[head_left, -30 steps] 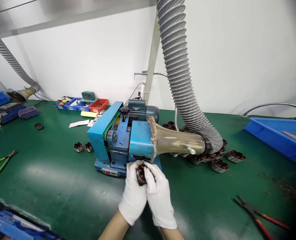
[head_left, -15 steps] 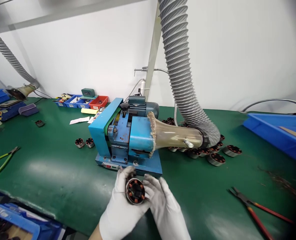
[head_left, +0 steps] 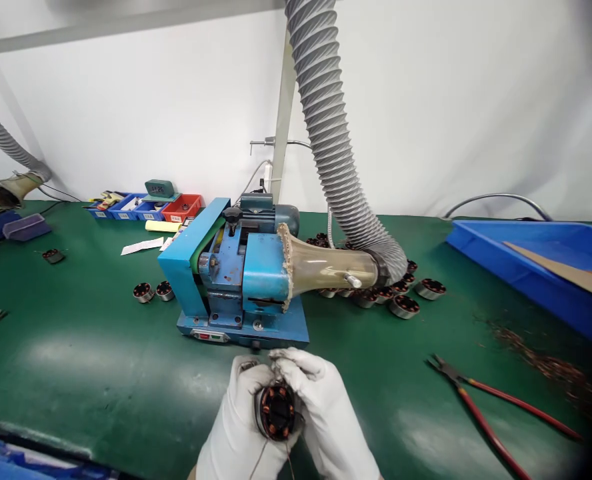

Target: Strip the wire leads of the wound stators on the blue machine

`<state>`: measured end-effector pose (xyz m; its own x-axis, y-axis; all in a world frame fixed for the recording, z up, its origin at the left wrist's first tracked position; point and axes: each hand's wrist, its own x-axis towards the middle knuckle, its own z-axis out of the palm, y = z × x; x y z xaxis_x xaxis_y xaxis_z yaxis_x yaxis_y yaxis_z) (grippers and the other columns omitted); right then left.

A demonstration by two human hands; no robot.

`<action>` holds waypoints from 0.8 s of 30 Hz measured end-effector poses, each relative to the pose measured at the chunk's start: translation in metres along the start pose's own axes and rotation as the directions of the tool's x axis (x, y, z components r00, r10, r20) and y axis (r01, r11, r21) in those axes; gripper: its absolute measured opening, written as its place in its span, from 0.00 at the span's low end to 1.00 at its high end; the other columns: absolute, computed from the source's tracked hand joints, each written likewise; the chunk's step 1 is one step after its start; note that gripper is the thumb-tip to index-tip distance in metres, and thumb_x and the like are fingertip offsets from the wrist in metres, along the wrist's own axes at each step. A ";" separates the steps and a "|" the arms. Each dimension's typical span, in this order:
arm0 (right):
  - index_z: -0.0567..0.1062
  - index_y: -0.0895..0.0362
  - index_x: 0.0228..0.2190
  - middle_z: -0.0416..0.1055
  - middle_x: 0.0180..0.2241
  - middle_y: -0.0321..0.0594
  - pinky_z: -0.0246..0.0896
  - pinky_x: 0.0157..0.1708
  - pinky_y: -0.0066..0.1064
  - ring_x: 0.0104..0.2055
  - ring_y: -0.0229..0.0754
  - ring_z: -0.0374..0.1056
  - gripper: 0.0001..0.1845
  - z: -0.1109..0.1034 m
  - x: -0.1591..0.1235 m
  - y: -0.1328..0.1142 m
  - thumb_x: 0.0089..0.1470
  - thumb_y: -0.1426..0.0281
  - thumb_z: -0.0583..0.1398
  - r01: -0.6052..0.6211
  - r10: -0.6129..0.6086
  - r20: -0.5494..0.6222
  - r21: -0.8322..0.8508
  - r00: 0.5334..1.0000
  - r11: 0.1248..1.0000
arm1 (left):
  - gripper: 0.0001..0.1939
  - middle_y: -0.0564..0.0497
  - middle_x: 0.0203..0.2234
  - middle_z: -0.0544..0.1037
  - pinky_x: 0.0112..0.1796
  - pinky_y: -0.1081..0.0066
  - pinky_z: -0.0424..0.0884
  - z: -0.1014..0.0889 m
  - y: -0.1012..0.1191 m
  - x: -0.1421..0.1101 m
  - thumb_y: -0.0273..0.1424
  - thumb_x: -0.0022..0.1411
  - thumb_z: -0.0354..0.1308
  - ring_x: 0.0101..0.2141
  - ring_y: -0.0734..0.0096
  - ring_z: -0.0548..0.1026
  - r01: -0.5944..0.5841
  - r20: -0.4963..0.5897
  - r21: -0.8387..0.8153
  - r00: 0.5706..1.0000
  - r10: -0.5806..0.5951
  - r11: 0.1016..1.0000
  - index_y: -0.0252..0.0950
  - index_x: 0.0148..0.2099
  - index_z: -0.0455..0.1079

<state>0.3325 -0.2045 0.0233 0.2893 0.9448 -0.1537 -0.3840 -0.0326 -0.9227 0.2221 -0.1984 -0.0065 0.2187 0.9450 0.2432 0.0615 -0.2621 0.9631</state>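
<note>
Both my hands wear white gloves and hold one round motor stator with copper windings, low in the middle of the view. My left hand cups it from the left and below. My right hand closes on its right side, fingers curled over its top. Thin wires hang from the stator toward the bottom edge. A short way behind it stands a blue bench machine with a clear funnel joined to a grey ribbed hose.
Several stators lie right of the machine, two more on its left. Red-handled pliers lie on the green mat at right. A large blue tray sits far right, small parts bins at the back left.
My hands drew the stator back from the machine's front slot toward me and turned its open face up. The view shifted right, so the machine sits further left.
</note>
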 end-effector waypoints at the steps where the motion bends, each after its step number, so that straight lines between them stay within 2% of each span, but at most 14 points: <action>1: 0.79 0.59 0.25 0.73 0.23 0.39 0.62 0.26 0.27 0.24 0.37 0.66 0.10 -0.001 0.004 -0.003 0.38 0.66 0.68 -0.022 0.022 0.007 0.061 1.000 0.998 | 0.20 0.50 0.36 0.66 0.40 0.65 0.70 0.001 -0.001 0.001 0.23 0.40 0.63 0.38 0.63 0.70 -0.041 0.013 0.025 0.999 0.040 0.999 0.39 0.39 0.67; 2: 0.78 0.59 0.25 0.72 0.21 0.37 0.61 0.24 0.26 0.22 0.35 0.64 0.10 -0.003 0.010 -0.007 0.39 0.66 0.68 -0.028 0.027 0.006 0.130 1.000 0.991 | 0.21 0.50 0.36 0.66 0.39 0.65 0.71 0.000 -0.003 0.002 0.22 0.41 0.62 0.38 0.64 0.70 -0.098 0.029 0.061 0.995 0.096 0.993 0.40 0.40 0.66; 4: 0.77 0.57 0.27 0.70 0.21 0.34 0.61 0.23 0.24 0.22 0.33 0.63 0.10 -0.010 0.020 -0.010 0.40 0.66 0.67 0.064 -0.044 -0.085 0.251 0.995 0.966 | 0.23 0.50 0.38 0.65 0.40 0.65 0.70 -0.002 -0.004 0.005 0.21 0.42 0.62 0.38 0.64 0.70 -0.187 0.017 0.143 0.982 0.186 0.972 0.40 0.43 0.63; 6: 0.77 0.55 0.30 0.72 0.25 0.35 0.64 0.27 0.25 0.26 0.34 0.66 0.09 -0.017 0.028 -0.007 0.42 0.65 0.65 0.210 -0.145 -0.256 0.248 0.956 0.946 | 0.26 0.49 0.40 0.65 0.42 0.64 0.69 -0.004 -0.003 0.009 0.22 0.42 0.63 0.41 0.63 0.70 -0.186 -0.014 0.180 0.981 0.191 0.966 0.41 0.45 0.62; 7: 0.77 0.54 0.31 0.74 0.28 0.36 0.65 0.31 0.27 0.29 0.36 0.67 0.09 -0.018 0.030 -0.004 0.44 0.65 0.64 0.245 -0.185 -0.292 0.184 0.938 0.952 | 0.28 0.49 0.41 0.65 0.43 0.63 0.68 -0.004 -0.002 0.012 0.23 0.42 0.63 0.43 0.61 0.69 -0.152 -0.026 0.170 0.987 0.159 0.974 0.41 0.47 0.61; 8: 0.77 0.55 0.32 0.75 0.31 0.38 0.66 0.35 0.30 0.32 0.39 0.69 0.10 -0.017 0.029 0.001 0.45 0.64 0.63 0.248 -0.215 -0.272 0.094 0.938 0.964 | 0.28 0.48 0.43 0.65 0.45 0.63 0.68 -0.003 -0.001 0.015 0.24 0.43 0.63 0.44 0.60 0.69 -0.103 -0.024 0.146 0.994 0.107 0.984 0.41 0.48 0.61; 10: 0.77 0.56 0.33 0.75 0.35 0.42 0.66 0.39 0.34 0.36 0.44 0.70 0.11 -0.010 0.026 0.010 0.46 0.64 0.63 0.229 -0.240 -0.137 -0.092 0.961 0.969 | 0.25 0.47 0.44 0.66 0.47 0.62 0.66 0.000 -0.001 0.022 0.25 0.47 0.61 0.46 0.60 0.69 0.006 -0.021 0.076 1.000 -0.004 0.997 0.40 0.48 0.61; 12: 0.77 0.56 0.32 0.76 0.35 0.43 0.67 0.41 0.35 0.38 0.46 0.71 0.11 0.002 0.024 0.017 0.45 0.65 0.63 0.235 -0.249 -0.046 -0.197 0.967 0.952 | 0.21 0.47 0.44 0.68 0.48 0.62 0.65 0.005 -0.002 0.032 0.25 0.51 0.56 0.46 0.61 0.69 0.073 -0.033 -0.011 0.997 -0.073 0.997 0.40 0.49 0.61; 16: 0.77 0.56 0.33 0.76 0.36 0.42 0.66 0.42 0.37 0.39 0.46 0.71 0.10 0.016 0.036 0.018 0.48 0.66 0.60 0.249 -0.283 -0.095 -0.269 0.954 0.930 | 0.20 0.47 0.45 0.68 0.49 0.63 0.63 0.017 -0.010 0.051 0.24 0.53 0.52 0.47 0.64 0.69 0.099 -0.065 -0.103 0.992 -0.106 0.990 0.39 0.49 0.60; 20: 0.77 0.56 0.31 0.76 0.35 0.42 0.65 0.42 0.38 0.38 0.46 0.71 0.10 0.014 0.051 0.017 0.49 0.66 0.58 0.280 -0.342 -0.119 -0.363 0.932 0.889 | 0.16 0.48 0.41 0.68 0.46 0.65 0.65 0.023 -0.013 0.063 0.23 0.53 0.52 0.43 0.66 0.69 0.102 -0.114 -0.026 0.988 -0.105 0.994 0.39 0.46 0.62; 24: 0.77 0.57 0.30 0.77 0.33 0.43 0.66 0.39 0.36 0.37 0.46 0.71 0.10 0.013 0.051 0.016 0.48 0.65 0.58 0.268 -0.335 -0.137 -0.361 0.932 0.893 | 0.16 0.49 0.40 0.67 0.45 0.65 0.65 0.023 -0.010 0.066 0.21 0.53 0.52 0.42 0.66 0.69 0.069 -0.113 0.018 0.991 -0.067 0.997 0.40 0.44 0.63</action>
<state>0.3296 -0.1524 0.0050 0.5183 0.8472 0.1169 0.0508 0.1060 -0.9931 0.2583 -0.1378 -0.0032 0.1021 0.9765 0.1897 0.0937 -0.1993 0.9755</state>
